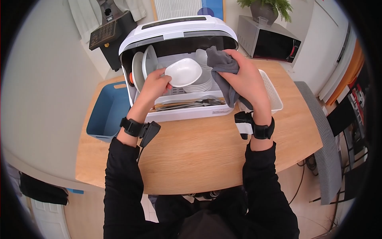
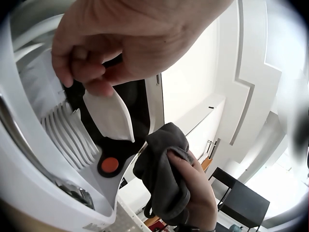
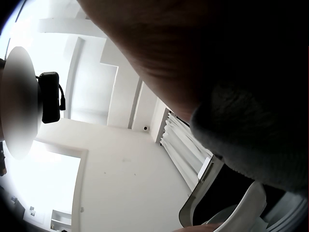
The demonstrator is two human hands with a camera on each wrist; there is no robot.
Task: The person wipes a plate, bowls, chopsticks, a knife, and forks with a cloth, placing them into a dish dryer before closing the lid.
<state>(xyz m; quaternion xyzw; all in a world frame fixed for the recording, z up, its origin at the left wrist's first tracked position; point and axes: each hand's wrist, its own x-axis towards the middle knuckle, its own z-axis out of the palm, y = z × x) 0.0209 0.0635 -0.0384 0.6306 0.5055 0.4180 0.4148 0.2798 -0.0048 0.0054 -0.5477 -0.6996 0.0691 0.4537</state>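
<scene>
My left hand pinches a small white dish by its left edge, thumb and fingers at the rim. The dish is held tilted over the open white dish cabinet. In my right hand is a bunched dark grey cloth, gripped just right of the dish, with part of it hanging down. Below the dish, a stack of white dishes stands in the cabinet. Larger white plates lean upright at its left. From the left wrist, the dish and the cloth show apart.
Chopsticks and metal cutlery lie in the cabinet's front tray. A blue bin stands left, a white basket right. Behind are a microwave and a potted plant. The wooden table extends in front of the cabinet.
</scene>
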